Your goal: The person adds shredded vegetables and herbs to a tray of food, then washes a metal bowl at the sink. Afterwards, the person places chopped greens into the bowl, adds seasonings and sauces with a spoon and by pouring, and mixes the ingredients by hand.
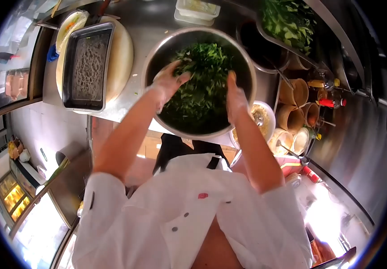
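A wide metal bowl (250, 58) holds a heap of chopped green leaves (200, 80). My left hand (168, 83), in a thin clear glove, reaches in over the left side of the bowl with its fingers spread at the edge of the leaves. Along the right side of the heap is my right hand (237, 96), also gloved, its fingers stretched upward inside the bowl. Neither hand is closed round anything.
A dark rectangular tray (109, 67) rests on a round board (124, 58) at the left. White containers (196, 10) stand beyond the bowl. To the right are a bowl of pale bits (269, 117), several tan pots (292, 92), bottles and more greens (289, 24).
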Available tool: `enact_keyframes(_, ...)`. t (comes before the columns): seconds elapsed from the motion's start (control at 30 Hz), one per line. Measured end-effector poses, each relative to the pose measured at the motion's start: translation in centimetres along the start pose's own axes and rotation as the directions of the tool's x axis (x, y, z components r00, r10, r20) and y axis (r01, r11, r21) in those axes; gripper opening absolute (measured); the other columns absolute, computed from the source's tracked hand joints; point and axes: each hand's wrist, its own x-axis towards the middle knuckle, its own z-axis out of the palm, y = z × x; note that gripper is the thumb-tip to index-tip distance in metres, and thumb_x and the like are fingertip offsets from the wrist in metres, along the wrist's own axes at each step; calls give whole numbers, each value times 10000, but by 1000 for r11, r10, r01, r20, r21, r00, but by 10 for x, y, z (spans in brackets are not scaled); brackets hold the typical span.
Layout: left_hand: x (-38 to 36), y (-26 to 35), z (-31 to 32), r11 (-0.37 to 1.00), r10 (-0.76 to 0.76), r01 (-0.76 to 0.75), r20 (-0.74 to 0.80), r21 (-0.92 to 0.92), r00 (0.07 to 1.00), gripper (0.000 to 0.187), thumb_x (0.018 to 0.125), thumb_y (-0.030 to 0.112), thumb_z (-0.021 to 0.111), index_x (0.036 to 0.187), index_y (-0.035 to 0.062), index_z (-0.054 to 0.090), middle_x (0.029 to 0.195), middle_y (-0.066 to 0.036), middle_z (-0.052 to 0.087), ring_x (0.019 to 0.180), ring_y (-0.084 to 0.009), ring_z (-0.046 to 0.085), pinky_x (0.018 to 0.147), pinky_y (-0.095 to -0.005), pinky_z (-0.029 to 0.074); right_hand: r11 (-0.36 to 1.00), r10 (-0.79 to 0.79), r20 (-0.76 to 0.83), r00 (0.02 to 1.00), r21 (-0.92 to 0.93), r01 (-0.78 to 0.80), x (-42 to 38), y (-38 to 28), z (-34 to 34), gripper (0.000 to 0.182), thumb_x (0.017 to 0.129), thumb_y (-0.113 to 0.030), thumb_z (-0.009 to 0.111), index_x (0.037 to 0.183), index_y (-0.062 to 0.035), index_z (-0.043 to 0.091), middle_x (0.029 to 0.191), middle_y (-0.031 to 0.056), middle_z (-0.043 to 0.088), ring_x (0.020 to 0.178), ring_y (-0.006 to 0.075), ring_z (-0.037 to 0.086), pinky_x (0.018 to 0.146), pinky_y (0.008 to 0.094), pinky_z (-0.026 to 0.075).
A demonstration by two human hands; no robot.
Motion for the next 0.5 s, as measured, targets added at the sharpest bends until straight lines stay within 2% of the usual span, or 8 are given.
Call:
enact_keyframes(0.07,6,-25,21,884,-393,447,-301,135,869,990,898,640,657,1580,5,322,1530,-252,482,1390,-369,514,1170,-397,391,972,72,-2,997,226,-70,26,50,3,945,967,-764,421,1614,-84,314,1597,179,415,1424,309,426,1155,446,350)
enact_keyframes(0.1,13,-33,38,864,-384,452,-290,222,877,1056,856,732,618,1599,50,308,1545,-272,453,1422,-383,471,1187,-427,368,972,40,16,999,230,-42,34,59,8,951,961,-754,442,1609,-69,316,1585,195,422,1414,312,442,1144,448,370)
enact_keyframes(0.17,12,-8,58,868,-318,385,-245,312,916,1161,808,856,545,1625,81,264,1563,-269,433,1445,-413,436,1212,-450,328,991,-69,71,995,119,60,39,69,21,930,954,-718,489,1590,-56,341,1547,219,449,1383,335,478,1124,448,401)
enact_keyframes(0.27,-3,28,27,917,-68,52,26,397,997,905,904,771,516,1537,126,475,1529,-233,488,1435,-395,445,1198,-437,345,935,-234,220,947,-216,281,35,75,40,849,950,-641,564,1550,-60,412,1468,241,513,1319,390,537,1100,441,436)
enact_keyframes(0.37,-33,23,-1,884,91,-50,-66,464,994,644,1009,578,512,1494,155,537,1456,-206,571,1388,-388,500,1186,-406,369,601,-381,345,857,-612,514,-14,17,39,783,941,-612,601,1472,-44,517,1418,262,551,1282,405,569,1092,441,450)
enact_keyframes(0.4,-47,12,-1,993,-79,91,-167,71,983,624,1015,541,523,1512,165,509,1474,-196,556,1404,-371,484,1189,-413,367,422,-421,388,820,-716,556,-27,-6,36,766,937,-611,607,1439,-35,558,1407,269,559,1274,403,574,1092,442,451)
enact_keyframes(0.43,-56,-4,3,919,-273,197,-190,-342,943,610,1020,503,534,1531,174,480,1493,-187,541,1421,-353,469,1192,-420,365,283,-594,320,738,-776,564,-17,-13,30,756,932,-621,605,1386,-17,599,1409,277,556,1287,405,560,1117,434,430)
enact_keyframes(0.5,-49,-51,15,628,-458,237,-107,-741,882,663,1020,489,540,1572,151,395,1555,-165,477,1461,-339,416,1198,-439,342,190,-725,298,621,-780,596,20,-48,19,734,954,-626,567,1384,-31,603,1464,221,540,1348,377,518,1155,421,386)
